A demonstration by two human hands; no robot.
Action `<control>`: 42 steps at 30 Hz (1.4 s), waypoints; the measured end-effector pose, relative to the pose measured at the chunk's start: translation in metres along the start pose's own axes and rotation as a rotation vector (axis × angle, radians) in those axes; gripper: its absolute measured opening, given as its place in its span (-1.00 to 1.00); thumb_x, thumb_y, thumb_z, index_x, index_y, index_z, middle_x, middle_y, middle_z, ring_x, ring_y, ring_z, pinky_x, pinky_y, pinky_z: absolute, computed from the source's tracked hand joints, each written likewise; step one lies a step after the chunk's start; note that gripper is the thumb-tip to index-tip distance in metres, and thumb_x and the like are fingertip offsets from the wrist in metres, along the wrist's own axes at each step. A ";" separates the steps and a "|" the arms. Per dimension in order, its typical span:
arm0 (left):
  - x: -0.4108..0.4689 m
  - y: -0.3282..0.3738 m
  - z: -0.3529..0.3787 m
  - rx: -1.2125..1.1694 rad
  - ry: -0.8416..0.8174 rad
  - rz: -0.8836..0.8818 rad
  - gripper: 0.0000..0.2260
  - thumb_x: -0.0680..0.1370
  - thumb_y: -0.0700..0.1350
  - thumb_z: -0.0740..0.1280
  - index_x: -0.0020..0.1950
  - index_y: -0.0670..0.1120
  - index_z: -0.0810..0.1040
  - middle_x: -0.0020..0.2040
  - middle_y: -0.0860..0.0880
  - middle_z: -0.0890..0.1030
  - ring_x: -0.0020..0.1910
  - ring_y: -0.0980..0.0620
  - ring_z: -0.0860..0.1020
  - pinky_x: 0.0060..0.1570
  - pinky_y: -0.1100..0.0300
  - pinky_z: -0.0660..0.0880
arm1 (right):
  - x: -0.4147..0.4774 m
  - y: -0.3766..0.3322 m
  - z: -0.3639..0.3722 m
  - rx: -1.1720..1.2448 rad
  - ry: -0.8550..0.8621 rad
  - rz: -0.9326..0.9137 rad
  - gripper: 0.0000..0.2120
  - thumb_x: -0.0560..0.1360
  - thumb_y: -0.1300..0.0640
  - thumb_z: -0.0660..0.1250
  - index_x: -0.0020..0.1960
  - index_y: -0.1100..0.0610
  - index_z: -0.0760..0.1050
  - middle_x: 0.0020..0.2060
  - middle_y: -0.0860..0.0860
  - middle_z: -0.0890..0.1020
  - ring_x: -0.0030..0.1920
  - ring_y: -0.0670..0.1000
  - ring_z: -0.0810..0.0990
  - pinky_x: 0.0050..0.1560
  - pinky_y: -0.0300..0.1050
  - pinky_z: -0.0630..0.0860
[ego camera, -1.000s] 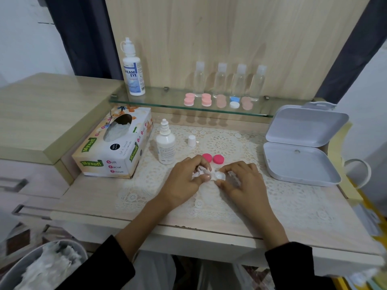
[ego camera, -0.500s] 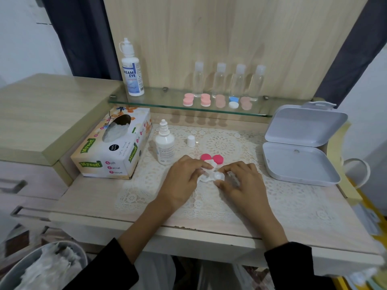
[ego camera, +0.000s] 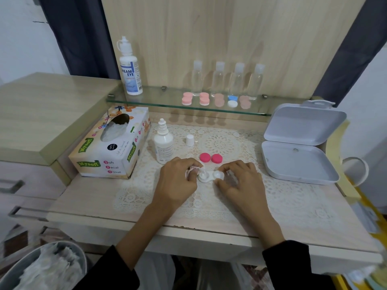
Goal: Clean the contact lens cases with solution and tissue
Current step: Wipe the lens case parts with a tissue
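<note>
The white lens case (ego camera: 210, 177) lies on the counter (ego camera: 100, 206), just in front of two pink caps (ego camera: 210, 158). It is barer than before. The left hand (ego camera: 178, 178) pinches the tissue (ego camera: 193, 170) against its left well, and the right hand (ego camera: 240, 182) grips its right end.

your left hand (ego camera: 178, 182) has drawn back a little toward the left of the frame. the tissue (ego camera: 192, 171) it pinches has lifted off the lens case (ego camera: 209, 177), so the case's left cup, covered a second ago, now shows at centre frame.
</note>
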State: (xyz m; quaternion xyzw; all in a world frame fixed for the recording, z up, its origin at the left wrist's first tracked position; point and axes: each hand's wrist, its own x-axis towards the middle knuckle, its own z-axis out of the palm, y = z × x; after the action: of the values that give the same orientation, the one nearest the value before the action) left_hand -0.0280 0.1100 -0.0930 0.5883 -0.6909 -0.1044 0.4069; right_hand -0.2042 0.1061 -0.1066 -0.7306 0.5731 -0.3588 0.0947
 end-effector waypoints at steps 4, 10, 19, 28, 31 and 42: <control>0.000 0.001 -0.003 -0.039 0.012 -0.030 -0.85 0.42 -0.21 0.38 -0.12 0.03 0.64 -0.32 0.12 0.55 -0.31 0.17 0.50 -0.27 0.29 0.43 | 0.000 -0.001 -0.001 0.021 0.003 0.005 -0.80 0.36 -0.10 0.31 -0.06 -0.06 0.55 -0.07 -0.22 0.56 0.01 -0.07 0.41 -0.02 -0.01 0.37; -0.003 0.000 -0.003 -0.046 -0.048 0.054 -0.83 0.38 -0.09 0.29 -0.07 0.05 0.58 -0.25 0.09 0.55 -0.25 0.15 0.51 -0.24 0.27 0.46 | -0.002 -0.002 -0.003 0.052 0.006 0.001 -0.83 0.39 -0.08 0.33 -0.05 -0.06 0.53 -0.09 -0.22 0.55 -0.01 -0.08 0.40 0.00 0.06 0.41; -0.005 0.002 -0.001 -0.051 -0.108 0.164 -0.83 0.43 -0.11 0.35 0.00 0.04 0.59 -0.20 0.06 0.55 -0.22 0.15 0.53 -0.20 0.30 0.48 | -0.001 0.000 -0.002 0.042 -0.003 -0.009 -0.87 0.41 -0.07 0.35 -0.07 -0.06 0.54 -0.10 -0.21 0.55 -0.03 -0.08 0.40 -0.04 0.06 0.42; -0.005 0.003 0.001 -0.142 -0.176 0.221 -0.80 0.48 -0.13 0.35 0.09 0.05 0.58 -0.11 0.07 0.58 -0.11 0.18 0.56 -0.10 0.38 0.45 | 0.000 0.000 -0.002 0.040 -0.019 -0.024 -0.79 0.42 -0.17 0.30 -0.05 -0.08 0.54 -0.08 -0.23 0.55 -0.04 -0.09 0.39 -0.05 0.04 0.41; -0.003 0.004 -0.003 -0.304 -0.145 0.160 -0.81 0.48 -0.19 0.38 0.06 0.02 0.60 -0.13 0.11 0.62 -0.09 0.14 0.57 -0.07 0.35 0.46 | -0.001 -0.001 -0.004 0.036 -0.012 -0.005 -0.81 0.41 -0.10 0.34 -0.03 -0.06 0.55 -0.08 -0.22 0.55 -0.02 -0.08 0.39 -0.01 0.05 0.42; 0.001 0.004 -0.010 -0.724 -0.135 -0.001 -0.76 0.44 -0.33 0.43 0.02 -0.06 0.59 -0.07 0.09 0.65 -0.07 0.05 0.61 0.00 0.23 0.52 | -0.007 -0.013 -0.018 0.357 0.088 -0.118 -0.78 0.47 0.01 0.42 0.12 -0.08 0.56 0.05 -0.18 0.56 0.15 -0.04 0.50 0.14 -0.03 0.42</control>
State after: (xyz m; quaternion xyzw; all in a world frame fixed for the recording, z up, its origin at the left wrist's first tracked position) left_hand -0.0240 0.1133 -0.0839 0.3983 -0.6342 -0.3811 0.5423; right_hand -0.2059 0.1213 -0.0895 -0.7182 0.4601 -0.4913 0.1765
